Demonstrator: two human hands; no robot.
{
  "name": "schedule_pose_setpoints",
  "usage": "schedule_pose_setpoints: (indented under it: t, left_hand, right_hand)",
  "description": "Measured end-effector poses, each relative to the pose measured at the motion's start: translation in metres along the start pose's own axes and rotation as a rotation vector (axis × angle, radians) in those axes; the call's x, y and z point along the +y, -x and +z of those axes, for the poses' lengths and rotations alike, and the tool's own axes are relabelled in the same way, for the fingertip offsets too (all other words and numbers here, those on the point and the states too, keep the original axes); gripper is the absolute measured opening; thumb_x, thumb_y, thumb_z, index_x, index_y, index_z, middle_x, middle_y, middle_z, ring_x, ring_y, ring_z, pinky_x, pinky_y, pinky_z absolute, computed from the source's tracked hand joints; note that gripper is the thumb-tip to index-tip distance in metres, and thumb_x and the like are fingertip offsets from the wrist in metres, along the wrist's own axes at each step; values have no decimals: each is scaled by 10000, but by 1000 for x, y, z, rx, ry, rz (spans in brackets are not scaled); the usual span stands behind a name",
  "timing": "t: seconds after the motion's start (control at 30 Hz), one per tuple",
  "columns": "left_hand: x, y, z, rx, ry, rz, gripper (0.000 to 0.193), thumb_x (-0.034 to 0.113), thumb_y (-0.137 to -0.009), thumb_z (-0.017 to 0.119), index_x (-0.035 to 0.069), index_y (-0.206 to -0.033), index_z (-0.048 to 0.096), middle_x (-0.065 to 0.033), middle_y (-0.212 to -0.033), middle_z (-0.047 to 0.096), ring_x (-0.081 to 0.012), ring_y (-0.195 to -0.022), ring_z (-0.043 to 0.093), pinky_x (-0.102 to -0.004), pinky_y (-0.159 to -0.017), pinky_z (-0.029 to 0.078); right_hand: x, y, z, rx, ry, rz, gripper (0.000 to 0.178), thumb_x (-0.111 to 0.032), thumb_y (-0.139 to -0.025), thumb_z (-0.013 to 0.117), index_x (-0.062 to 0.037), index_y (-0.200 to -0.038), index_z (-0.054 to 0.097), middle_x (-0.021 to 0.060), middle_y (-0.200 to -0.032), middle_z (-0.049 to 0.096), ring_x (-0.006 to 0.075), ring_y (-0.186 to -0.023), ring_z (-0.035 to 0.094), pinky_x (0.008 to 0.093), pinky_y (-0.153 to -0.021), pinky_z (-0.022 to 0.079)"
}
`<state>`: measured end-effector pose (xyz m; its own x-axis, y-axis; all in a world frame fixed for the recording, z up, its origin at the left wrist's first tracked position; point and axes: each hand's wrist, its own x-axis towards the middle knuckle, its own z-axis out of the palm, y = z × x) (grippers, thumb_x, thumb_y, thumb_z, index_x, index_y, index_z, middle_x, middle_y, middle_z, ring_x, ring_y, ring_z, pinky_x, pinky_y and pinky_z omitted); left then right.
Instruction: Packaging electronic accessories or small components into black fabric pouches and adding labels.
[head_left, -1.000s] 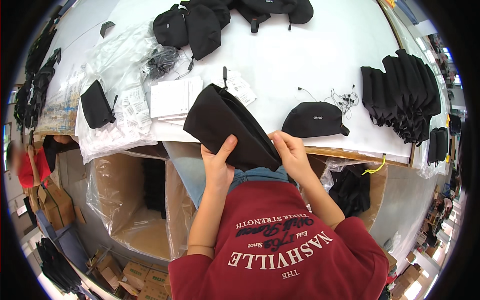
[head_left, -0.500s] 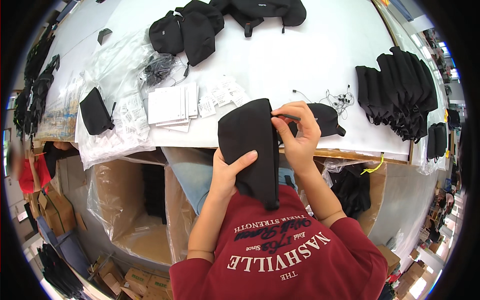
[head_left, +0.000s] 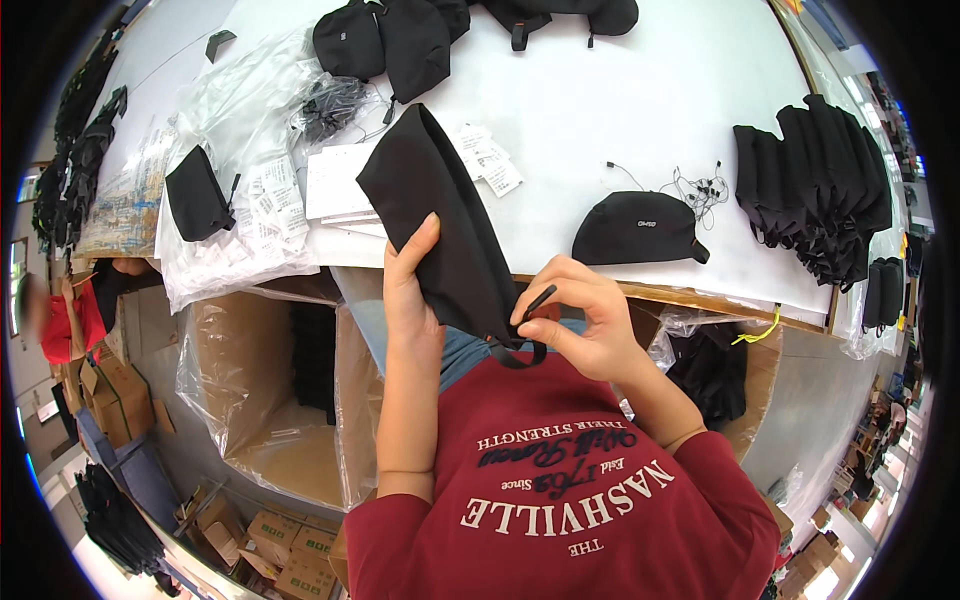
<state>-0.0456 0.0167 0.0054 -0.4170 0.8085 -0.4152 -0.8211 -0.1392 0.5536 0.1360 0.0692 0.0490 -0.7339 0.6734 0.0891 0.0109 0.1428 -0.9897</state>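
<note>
While gripping black fabric pouch [head_left: 440,220] in left hand [head_left: 410,290], pinching its strap loop [head_left: 520,345] with right hand [head_left: 575,320], above white desk [head_left: 620,110].

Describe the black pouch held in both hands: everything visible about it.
The pouch is matte black fabric, long and soft, with a folded seam at its far end. It is held up over the near edge of the white table, tilted, its far end pointing away to the left. The left hand grips its near half, thumb along the side. The right hand pinches a thin black strap that loops from its near end.
</note>
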Motion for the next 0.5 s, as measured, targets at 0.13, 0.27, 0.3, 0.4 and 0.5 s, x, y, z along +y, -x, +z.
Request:
schedule_pose_setpoints:
  t: [0.13,0.27,0.3,0.4,0.5]
  left_hand:
    - [0,4,1,-57,-27,23,336,56,-852,624,-13,-1170,541,-101,-1002,650,-183,-842,659,-288,-751,558]
    - [0,9,6,-127,-67,25,339,61,-849,625,-12,-1170,542,-105,-1003,650,-184,-839,660,-291,-748,559]
    - [0,9,6,-96,-50,35,336,63,-850,624,-9,-1168,544,-107,-1003,650,-185,-836,661,-294,-746,561]
    - [6,1,-9,-127,31,-16,340,72,-855,622,-5,-1175,538,-107,-1007,649,-188,-834,662,-306,-740,567]
    - [3,-1,-13,-137,110,1,259,119,-929,529,-32,-1135,579,-131,-1006,672,-213,-850,676,-323,-744,574]
  right_hand:
    - [-4,-1,-1,-48,40,-22,75,-62,-753,726,-48,-809,677,36,-812,601,116,-692,542,229,-603,423]
    - [-12,-7,-2,7,58,2,71,-63,-761,720,-50,-818,679,28,-804,594,121,-702,542,227,-603,420]
    - [-12,-7,-1,9,56,4,71,-63,-761,720,-50,-818,679,28,-804,594,121,-702,542,227,-603,420]
    - [-9,-7,-1,-145,80,-43,92,-65,-787,702,-46,-870,669,15,-824,581,97,-738,528,226,-639,416]
    - [-5,-3,1,-60,-38,107,174,-80,-815,687,-33,-974,636,20,-868,568,93,-763,525,225,-655,407]
